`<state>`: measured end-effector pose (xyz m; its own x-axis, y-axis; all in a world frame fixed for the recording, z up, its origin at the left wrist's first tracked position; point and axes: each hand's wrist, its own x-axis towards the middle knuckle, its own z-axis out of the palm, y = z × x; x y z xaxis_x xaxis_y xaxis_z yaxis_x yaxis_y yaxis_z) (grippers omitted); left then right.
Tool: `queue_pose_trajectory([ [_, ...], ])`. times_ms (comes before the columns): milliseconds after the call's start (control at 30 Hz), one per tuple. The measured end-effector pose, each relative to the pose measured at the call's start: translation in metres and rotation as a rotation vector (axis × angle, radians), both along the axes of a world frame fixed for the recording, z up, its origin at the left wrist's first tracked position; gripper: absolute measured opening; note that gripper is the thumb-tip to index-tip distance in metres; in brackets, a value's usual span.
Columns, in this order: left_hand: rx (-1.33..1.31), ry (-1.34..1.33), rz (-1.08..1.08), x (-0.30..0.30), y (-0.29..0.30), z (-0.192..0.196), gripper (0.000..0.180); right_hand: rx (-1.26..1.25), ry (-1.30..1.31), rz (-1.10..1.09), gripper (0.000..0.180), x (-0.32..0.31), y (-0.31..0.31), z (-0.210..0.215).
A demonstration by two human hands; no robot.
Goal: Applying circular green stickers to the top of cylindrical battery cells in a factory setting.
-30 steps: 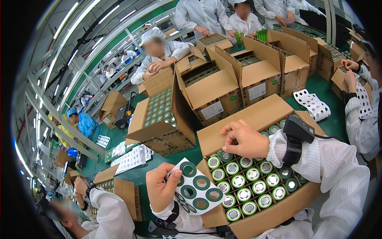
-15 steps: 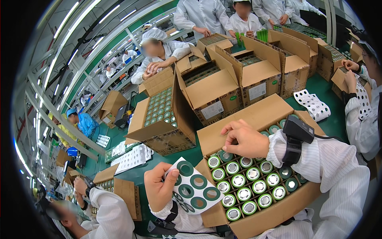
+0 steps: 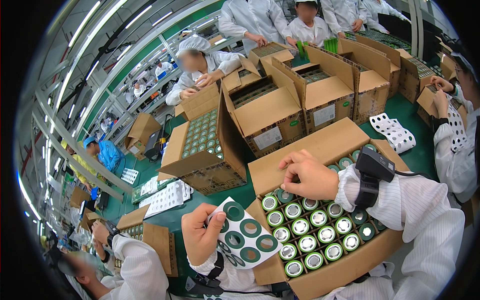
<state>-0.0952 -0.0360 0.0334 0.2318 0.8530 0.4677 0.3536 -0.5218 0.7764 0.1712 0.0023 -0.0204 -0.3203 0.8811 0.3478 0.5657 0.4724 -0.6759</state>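
With the middle of the view as the clock's centre, a co-worker's white sleeve (image 3: 140, 265) lies toward seven o'clock, beside a part-seen carton (image 3: 159, 245). At eight o'clock, white punched sheets (image 3: 167, 197) rest on the green table (image 3: 175, 222). Toward ten o'clock stands an open carton of green-topped cells (image 3: 201, 132). The left hand (image 3: 203, 235), at seven o'clock, has its grip closed on the ring sheet (image 3: 246, 234), thumb over the near face. This white sheet, bearing dark green rings, is at six o'clock, tilted, just beside the left end of the large open carton (image 3: 345, 276). That carton, at four o'clock, holds green-sided cells (image 3: 318, 218) upright in a divider grid; many show bare silver ends, others wear green rings. The right hand (image 3: 311, 175) is over its far side, fingers bent downward, tips at a ringed cell (image 3: 285, 195); I cannot tell whether its grip has anything. A black device (image 3: 372, 172) sits on that wrist. Another punched sheet (image 3: 392, 132) lies at three o'clock, with a co-worker (image 3: 457, 155) beyond it.
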Motion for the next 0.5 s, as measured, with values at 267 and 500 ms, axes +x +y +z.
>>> queue_pose_trajectory([
  [267, 0.011, 0.014, 0.006, 0.0005, -0.0004, 0.0001, 0.025, 0.104, -0.009, -0.010, 0.016, -0.0015, -0.0016, -0.0018],
  [500, 0.010, 0.028, 0.002, 0.0006, -0.0005, 0.0011, 0.024, 0.223, -0.059, -0.021, 0.012, -0.0044, -0.0029, -0.0030],
])
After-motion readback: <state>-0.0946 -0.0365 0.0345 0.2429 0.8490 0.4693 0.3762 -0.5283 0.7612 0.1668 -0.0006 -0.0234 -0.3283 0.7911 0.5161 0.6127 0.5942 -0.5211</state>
